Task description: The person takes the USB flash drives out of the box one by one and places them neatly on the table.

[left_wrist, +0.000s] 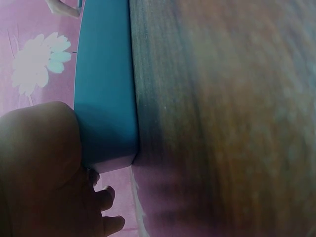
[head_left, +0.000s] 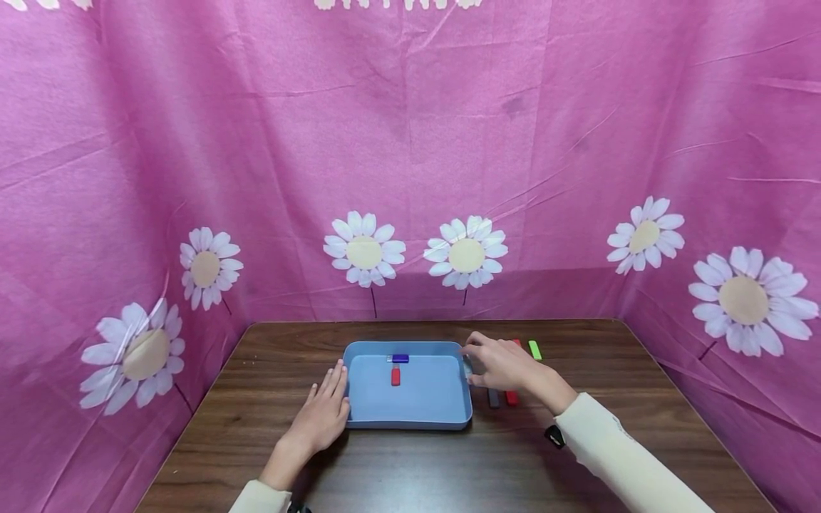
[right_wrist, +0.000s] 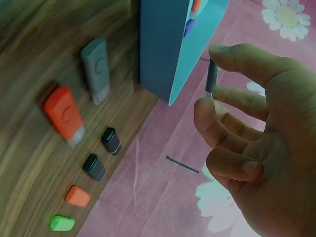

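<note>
Fingers of our right hand [right_wrist: 247, 123] pinch a small grey USB stick [right_wrist: 212, 79] end to end, just above the right rim of the blue tray [head_left: 410, 417]. Our left hand [head_left: 321, 417] lies flat, fingers straight, against the tray's left wall.

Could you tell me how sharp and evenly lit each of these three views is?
Head view: evenly lit, sharp, but wide-angle bending of the table edges. Left wrist view: wood smeared by blur, left hand dark and too close, blue tray wall soft. Right wrist view: dim, right hand in shade, sticks fairly clear, wood streaked.
</note>
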{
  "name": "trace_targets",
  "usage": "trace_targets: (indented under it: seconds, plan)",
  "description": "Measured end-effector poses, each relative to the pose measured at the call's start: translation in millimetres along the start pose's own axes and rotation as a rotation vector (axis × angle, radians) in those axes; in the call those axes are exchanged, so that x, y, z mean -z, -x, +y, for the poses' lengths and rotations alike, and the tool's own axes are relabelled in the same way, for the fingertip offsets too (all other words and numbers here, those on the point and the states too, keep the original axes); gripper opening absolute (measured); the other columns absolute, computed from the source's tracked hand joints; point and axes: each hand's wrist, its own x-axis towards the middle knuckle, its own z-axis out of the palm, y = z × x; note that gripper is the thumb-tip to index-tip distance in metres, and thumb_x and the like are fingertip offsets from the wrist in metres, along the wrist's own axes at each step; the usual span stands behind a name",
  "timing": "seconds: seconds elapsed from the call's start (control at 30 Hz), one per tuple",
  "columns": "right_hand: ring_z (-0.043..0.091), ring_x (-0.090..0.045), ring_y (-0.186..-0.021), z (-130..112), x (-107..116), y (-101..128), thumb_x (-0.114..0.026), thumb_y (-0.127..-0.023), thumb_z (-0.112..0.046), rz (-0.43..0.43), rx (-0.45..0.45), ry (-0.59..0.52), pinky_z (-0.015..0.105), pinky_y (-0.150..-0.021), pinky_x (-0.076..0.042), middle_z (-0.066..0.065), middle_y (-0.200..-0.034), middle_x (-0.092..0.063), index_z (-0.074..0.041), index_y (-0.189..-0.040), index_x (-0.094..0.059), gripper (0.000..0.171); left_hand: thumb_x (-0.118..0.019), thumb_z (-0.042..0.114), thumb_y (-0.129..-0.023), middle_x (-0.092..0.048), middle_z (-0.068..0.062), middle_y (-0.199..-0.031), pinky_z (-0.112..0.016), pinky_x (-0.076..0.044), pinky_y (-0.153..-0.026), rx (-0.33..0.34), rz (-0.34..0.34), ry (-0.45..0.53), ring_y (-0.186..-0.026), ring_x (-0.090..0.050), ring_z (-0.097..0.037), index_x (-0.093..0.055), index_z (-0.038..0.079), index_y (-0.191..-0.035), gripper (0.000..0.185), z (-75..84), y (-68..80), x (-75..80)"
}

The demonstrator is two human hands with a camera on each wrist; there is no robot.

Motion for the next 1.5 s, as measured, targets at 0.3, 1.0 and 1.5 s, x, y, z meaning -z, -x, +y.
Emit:
trace_targets:
  seconds: [0.3, 1.0, 1.5]
  plan:
    - [0.001, -0.047, -0.063, 14.2, 0.4, 11.6, -0.086, -0.089, -0.029, 0.051, 0.022, -0.006, 0.021, -0.055, -0.040, 0.003, -0.124, -0.062, -0.012, -0.133, -0.074, 0.048, -0.046, 0.017, -0.111, -0.024, -0.022, -0.176, -0.070, -0.026, -0.127, 0.011, -0.021, -0.003, -0.161, -0.028, -0.045, -0.033, -0.008, -0.163, 0.059, 3.3, 0.8, 3.8]
    - [0.002, -0.050, -0.074, 43.6, -5.1, 45.6, -0.086, -0.087, -0.027, 0.060, -0.080, 0.012, 0.025, -0.058, -0.044, 0.001, -0.123, -0.064, -0.015, -0.131, -0.075, 0.047, -0.047, 0.016, -0.109, -0.031, -0.028, -0.171, -0.066, -0.032, -0.125, -0.074, 0.076, -0.013, -0.158, -0.032, -0.050, -0.037, -0.012, -0.159, 0.058, -7.7, -0.8, -10.1]
    - [0.004, -0.056, -0.074, 57.8, -9.8, 68.3, -0.088, -0.085, -0.028, 0.057, -0.122, 0.000, 0.032, -0.063, -0.052, 0.008, -0.127, -0.066, -0.009, -0.130, -0.074, 0.050, -0.047, 0.016, -0.110, -0.028, -0.024, -0.174, -0.062, -0.027, -0.130, -0.025, 0.008, -0.037, -0.161, -0.028, -0.045, -0.035, -0.009, -0.161, 0.058, -1.1, -0.1, -1.1]
